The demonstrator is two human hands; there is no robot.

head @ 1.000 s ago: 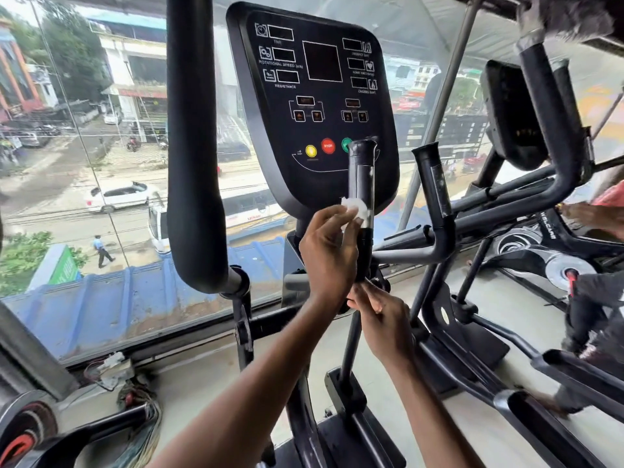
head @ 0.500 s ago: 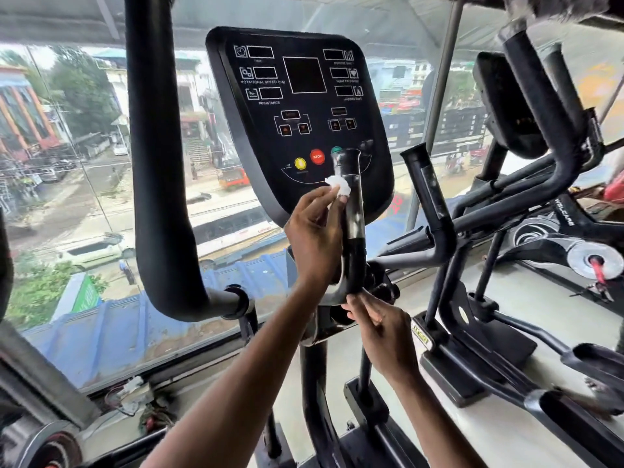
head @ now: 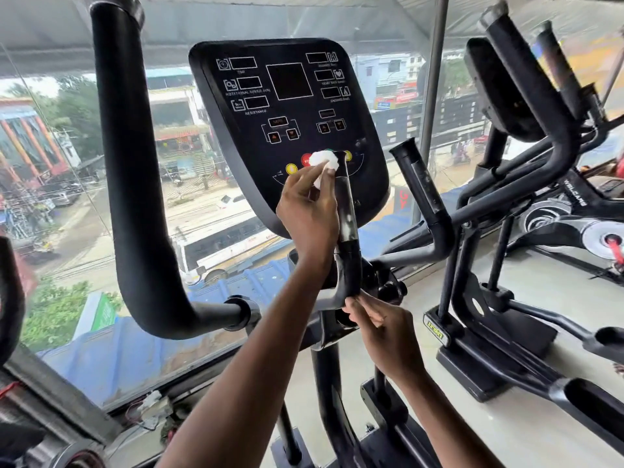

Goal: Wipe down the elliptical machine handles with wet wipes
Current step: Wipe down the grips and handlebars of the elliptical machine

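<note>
Left hand (head: 307, 214): pinches wet wipe (head: 324, 162) against handle (head: 347, 211) top, 12 o'clock.
Right hand (head: 381, 327): 6 o'clock, apparently gripping handle's bend.

- Hands: we count two, left hand (head: 307, 217) and right hand (head: 383, 329).
- Wipes: one wipe (head: 324, 162), a white wad.
- Consoles: two, near console (head: 290, 130) and far console (head: 496, 89).
- Short upright handles: two, near short handle (head: 347, 211) and far short handle (head: 422, 184).
- Long arm bars: we make out at least three — left arm bar (head: 135, 197), right arm bar (head: 533, 79), rear arm bar (head: 557, 59).
- Round buttons on the near console: two in full view, yellow button (head: 291, 168) and red button (head: 305, 159) — the rest are partly covered, so we can't total them.
- Buses outside: one white bus (head: 223, 244).
</note>
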